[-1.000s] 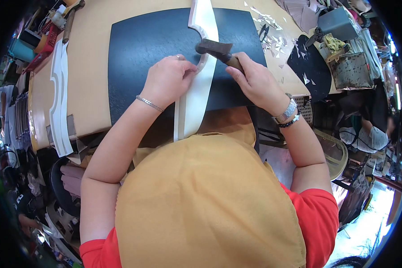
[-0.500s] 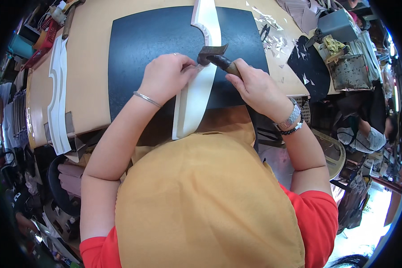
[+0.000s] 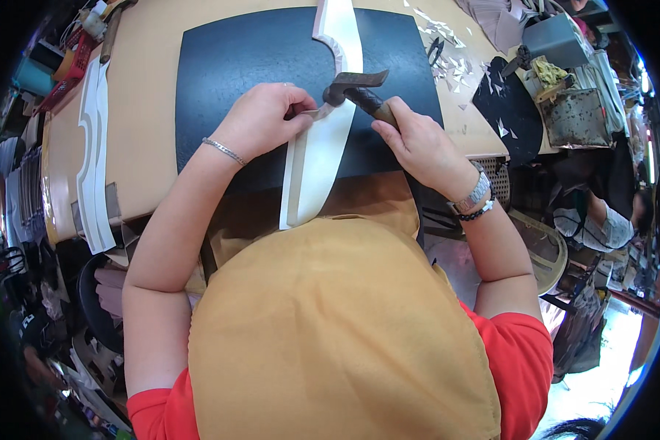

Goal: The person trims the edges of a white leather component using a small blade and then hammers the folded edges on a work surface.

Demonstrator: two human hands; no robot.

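A long white curved piece (image 3: 324, 158), perhaps leather or card, lies over the black board (image 3: 235, 62), its near end at my apron. A folded strip runs along its left edge, with small pleats around the inner curve. My left hand (image 3: 265, 121) is closed in a pinch on the thin edge flap at the curve. In my right hand (image 3: 427, 152) is a hammer (image 3: 363, 97), gripped by its dark handle. The hammer's round face rests at or just above the folded edge, beside my left fingertips; I cannot tell whether it touches.
More white curved pieces (image 3: 92, 158) lie at the table's left. Another hammer (image 3: 111, 35) is at the far left near a red basket (image 3: 73, 73). To the right are scattered triangular scraps (image 3: 455, 66), scissors (image 3: 435, 51), a black sheet (image 3: 507, 110) and a stained tin (image 3: 576, 117).
My left hand has shifted slightly left, drawing the edge flap out from the curve. The hammer head has turned a little, its long end swinging right.
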